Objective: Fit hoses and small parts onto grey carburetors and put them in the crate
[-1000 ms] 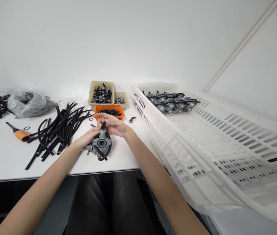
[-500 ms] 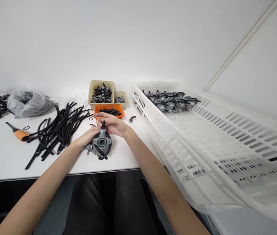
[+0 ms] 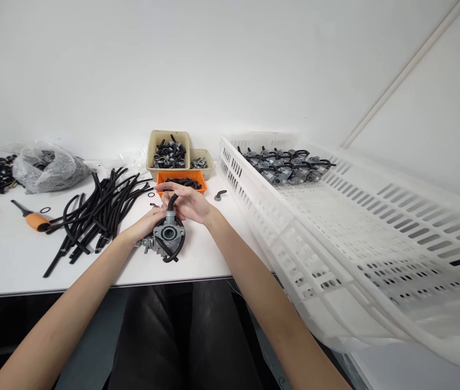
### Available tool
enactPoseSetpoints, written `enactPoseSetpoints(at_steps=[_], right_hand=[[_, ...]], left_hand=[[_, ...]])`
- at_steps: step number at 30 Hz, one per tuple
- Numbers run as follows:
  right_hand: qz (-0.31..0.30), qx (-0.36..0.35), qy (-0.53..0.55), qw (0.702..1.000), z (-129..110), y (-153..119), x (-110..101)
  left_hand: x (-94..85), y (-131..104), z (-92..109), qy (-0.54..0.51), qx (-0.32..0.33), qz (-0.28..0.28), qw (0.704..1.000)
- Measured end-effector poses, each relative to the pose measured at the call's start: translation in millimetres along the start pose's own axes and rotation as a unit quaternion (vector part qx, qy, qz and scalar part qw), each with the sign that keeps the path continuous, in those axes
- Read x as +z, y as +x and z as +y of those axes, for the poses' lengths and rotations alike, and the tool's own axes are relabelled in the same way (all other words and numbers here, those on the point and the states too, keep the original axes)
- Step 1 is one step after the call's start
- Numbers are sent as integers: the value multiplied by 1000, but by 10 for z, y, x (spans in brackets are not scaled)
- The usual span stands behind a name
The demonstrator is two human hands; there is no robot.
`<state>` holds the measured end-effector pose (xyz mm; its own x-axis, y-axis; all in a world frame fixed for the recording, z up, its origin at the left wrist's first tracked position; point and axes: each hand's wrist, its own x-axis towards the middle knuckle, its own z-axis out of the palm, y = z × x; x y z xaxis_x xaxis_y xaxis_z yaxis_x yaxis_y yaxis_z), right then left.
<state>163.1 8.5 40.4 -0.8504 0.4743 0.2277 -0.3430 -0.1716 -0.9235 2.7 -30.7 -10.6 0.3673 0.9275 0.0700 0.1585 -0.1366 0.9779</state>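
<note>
A grey metal carburetor (image 3: 169, 233) stands on the white table near its front edge, with a black hose looped around its body. A short black rubber boot (image 3: 172, 202) sticks up from the top neck and leans right. My left hand (image 3: 151, 221) is closed around the carburetor's left and back side; some fingertips are hidden behind it. My right hand (image 3: 187, 203) is closed against the upper back of the carburetor, its thumb side by the boot and its upper finger stretched left. Part of its grip is hidden.
Black hoses (image 3: 102, 216) lie left, near an orange-handled tool (image 3: 37, 221) and a bag of parts (image 3: 47, 173). Behind are a beige bin (image 3: 149, 154) and an orange basket (image 3: 203, 184). A loose elbow piece (image 3: 219, 196) lies beside a white crate (image 3: 262, 233) holding several carburetors.
Both hands stay on the carburetor in nearly the same place. The view has shifted slightly, and my right fingers have moved a little around the rubber boot.
</note>
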Motion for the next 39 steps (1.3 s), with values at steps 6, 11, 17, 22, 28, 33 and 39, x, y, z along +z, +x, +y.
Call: enactPoseSetpoints(at_steps=[6, 11, 17, 22, 28, 33, 39], right_hand=[[38, -23, -26, 999, 34, 26, -22], [87, -45, -50, 994, 53, 43, -41], [131, -53, -61, 988, 11, 42, 22], [147, -51, -67, 985, 40, 50, -9], [161, -46, -74, 983, 43, 53, -17], [132, -42, -65, 988, 29, 27, 19], [58, -38, -32, 997, 57, 8, 0]], left_hand=[[10, -15, 35, -3, 0, -9, 1000], [9, -17, 44, -1, 8, -16, 1000], [0, 7, 18, 0, 19, -21, 1000], [11, 3, 22, -13, 1, -15, 1000], [27, -34, 93, 5, 18, -15, 1000], [30, -30, 90, 4, 16, -13, 1000], [33, -20, 43, -9, 6, -8, 1000]])
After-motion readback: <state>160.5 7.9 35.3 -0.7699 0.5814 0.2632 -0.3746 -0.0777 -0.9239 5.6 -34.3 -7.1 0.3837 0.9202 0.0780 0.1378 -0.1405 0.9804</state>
